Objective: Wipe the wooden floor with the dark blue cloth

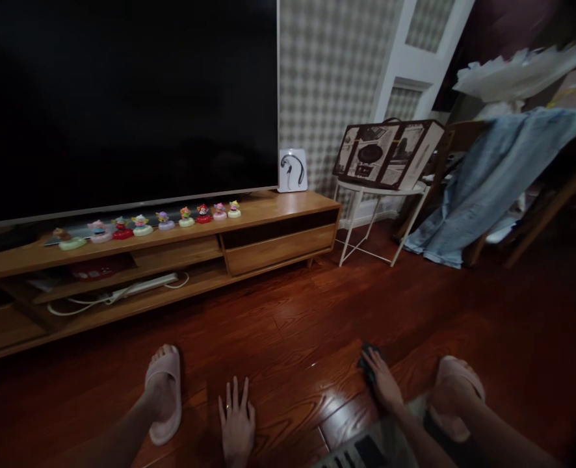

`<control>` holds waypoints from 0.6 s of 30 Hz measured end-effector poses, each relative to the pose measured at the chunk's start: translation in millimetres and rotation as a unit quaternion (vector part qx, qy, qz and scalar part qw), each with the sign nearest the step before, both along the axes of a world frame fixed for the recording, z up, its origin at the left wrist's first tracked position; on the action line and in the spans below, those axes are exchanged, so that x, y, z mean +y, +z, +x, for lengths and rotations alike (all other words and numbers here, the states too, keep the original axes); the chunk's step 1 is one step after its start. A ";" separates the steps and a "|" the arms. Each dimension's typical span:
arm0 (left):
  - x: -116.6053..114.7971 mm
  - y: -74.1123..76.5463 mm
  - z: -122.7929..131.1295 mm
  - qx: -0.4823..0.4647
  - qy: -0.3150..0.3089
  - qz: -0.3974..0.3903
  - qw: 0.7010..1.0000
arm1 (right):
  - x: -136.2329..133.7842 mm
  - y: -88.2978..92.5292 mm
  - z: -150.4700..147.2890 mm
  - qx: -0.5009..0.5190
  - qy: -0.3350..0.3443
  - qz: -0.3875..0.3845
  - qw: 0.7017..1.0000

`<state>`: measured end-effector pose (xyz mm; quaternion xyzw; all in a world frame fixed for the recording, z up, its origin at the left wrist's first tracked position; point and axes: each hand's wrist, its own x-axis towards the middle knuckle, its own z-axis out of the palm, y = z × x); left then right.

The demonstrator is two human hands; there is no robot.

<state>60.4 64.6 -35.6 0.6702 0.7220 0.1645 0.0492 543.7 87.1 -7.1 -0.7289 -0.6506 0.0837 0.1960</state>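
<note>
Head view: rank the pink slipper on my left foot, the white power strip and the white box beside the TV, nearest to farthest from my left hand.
1. Pink slipper, on the floor just left of the left hand.
2. White power strip, on the TV stand's lower shelf, ahead and left.
3. White box, atop the stand beside the TV, ahead and right.

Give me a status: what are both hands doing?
Left hand open, flat on wood floor, pink slipper beside. Right hand on small dark object, grip unclear.
</note>
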 end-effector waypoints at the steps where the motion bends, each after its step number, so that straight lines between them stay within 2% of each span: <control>1: -0.5 0.3 0.2 -0.001 0.002 0.000 1.000 | -5.0 -6.9 12.8 -0.006 -0.070 0.032 0.997; 2: -0.8 0.4 0.2 -0.001 0.002 0.000 1.000 | -8.3 -13.1 18.9 -0.013 -0.132 0.059 0.989; 4: -0.9 0.7 0.0 -0.002 0.001 0.001 1.000 | -7.6 -21.4 10.0 -0.022 -0.216 0.086 0.972; 5: -0.8 0.9 -0.2 -0.004 0.000 0.004 1.000 | -3.7 -23.3 -4.6 -0.024 -0.229 0.086 0.969; 7: -0.6 1.8 -0.6 -0.008 -0.001 0.012 1.000 | 7.4 -23.5 -50.7 -0.018 -0.193 0.073 0.978; 11: -1.5 4.3 -0.7 -0.019 -0.009 0.006 1.000 | 14.9 -20.1 -177.5 0.021 -0.001 0.046 0.999; 14: -2.2 4.7 -0.5 -0.021 -0.012 -0.002 1.000 | 1.2 -14.0 -251.1 0.032 0.155 -0.003 0.987; 16: -1.9 4.0 -0.8 -0.018 -0.012 -0.003 1.000 | -5.1 -2.1 -266.7 0.039 0.276 -0.043 0.960; 18: -1.1 3.0 -1.1 -0.014 -0.013 -0.003 1.000 | -1.9 15.5 -251.5 0.045 0.392 -0.083 0.915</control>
